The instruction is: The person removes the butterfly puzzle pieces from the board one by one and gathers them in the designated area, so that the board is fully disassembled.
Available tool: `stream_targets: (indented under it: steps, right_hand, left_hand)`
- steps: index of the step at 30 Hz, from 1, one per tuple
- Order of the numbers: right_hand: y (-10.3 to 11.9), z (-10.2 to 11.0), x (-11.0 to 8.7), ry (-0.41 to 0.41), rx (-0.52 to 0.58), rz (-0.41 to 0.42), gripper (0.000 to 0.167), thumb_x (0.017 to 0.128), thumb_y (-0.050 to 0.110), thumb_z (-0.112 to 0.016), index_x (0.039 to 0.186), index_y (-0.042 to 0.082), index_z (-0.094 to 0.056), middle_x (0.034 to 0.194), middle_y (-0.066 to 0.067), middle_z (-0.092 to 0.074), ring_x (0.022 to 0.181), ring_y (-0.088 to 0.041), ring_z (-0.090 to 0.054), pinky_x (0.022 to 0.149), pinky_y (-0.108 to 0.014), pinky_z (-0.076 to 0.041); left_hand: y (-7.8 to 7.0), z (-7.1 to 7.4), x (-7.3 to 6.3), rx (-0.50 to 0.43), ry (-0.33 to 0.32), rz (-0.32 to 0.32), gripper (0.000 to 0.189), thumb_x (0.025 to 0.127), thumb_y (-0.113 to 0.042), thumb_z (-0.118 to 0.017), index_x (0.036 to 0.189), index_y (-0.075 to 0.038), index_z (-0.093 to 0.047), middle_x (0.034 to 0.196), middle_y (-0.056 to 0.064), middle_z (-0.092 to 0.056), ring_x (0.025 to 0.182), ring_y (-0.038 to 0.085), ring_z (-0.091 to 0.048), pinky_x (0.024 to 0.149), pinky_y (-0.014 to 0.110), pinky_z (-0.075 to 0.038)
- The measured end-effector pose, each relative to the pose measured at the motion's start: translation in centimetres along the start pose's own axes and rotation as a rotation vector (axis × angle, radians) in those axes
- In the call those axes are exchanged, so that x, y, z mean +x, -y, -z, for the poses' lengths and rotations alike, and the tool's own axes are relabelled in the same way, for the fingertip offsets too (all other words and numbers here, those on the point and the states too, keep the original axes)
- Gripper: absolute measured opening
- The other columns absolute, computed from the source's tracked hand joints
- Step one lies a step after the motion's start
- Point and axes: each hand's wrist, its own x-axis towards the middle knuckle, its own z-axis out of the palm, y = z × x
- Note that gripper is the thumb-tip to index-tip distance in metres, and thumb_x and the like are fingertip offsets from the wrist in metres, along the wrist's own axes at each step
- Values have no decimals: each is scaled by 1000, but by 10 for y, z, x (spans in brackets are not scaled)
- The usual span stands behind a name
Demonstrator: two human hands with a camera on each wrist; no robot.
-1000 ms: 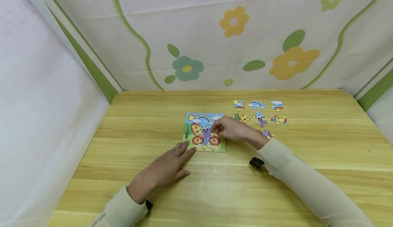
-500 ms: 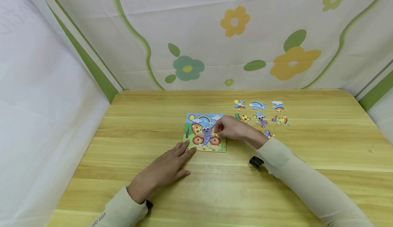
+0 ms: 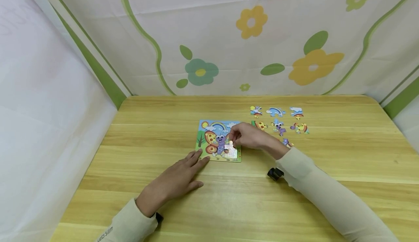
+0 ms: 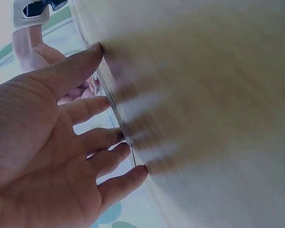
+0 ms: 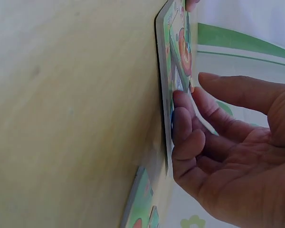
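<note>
A square butterfly jigsaw puzzle lies on the wooden table. My left hand is spread flat with its fingertips at the puzzle's lower left edge. At the puzzle's right side, my right hand curls its fingers at the upper part of the lower right puzzle piece, which looks shiny whitish in the head view. In the right wrist view this piece is tilted up from the board, its pale edge between my fingers. My right hand hides part of the puzzle's right side.
Right of the puzzle, several loose pieces lie in rows, among them a rainbow piece, a purple butterfly-face piece and a yellow-red wing piece. My right forearm reaches across the table's right half. A flowered curtain hangs behind.
The lower right piece has tilted up at my right fingers and turned from its printed picture to a bright sheen. My left hand stays still on the puzzle's edge.
</note>
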Motion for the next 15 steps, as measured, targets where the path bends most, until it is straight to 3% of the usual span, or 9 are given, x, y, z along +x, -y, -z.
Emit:
stream_targets:
  steps: [15]
  right_hand:
    - [-3,-2,-8,-31,113,68,24,89,-14,-57,107,-1,-67,88,-10,-63,76,-18,-56,65,-25,-46]
  left_hand:
    - [0,0,0,5,1,2,70,104,-31,-66,164,-11,-37,172,21,-27,157,43,-30,122,60,-37]
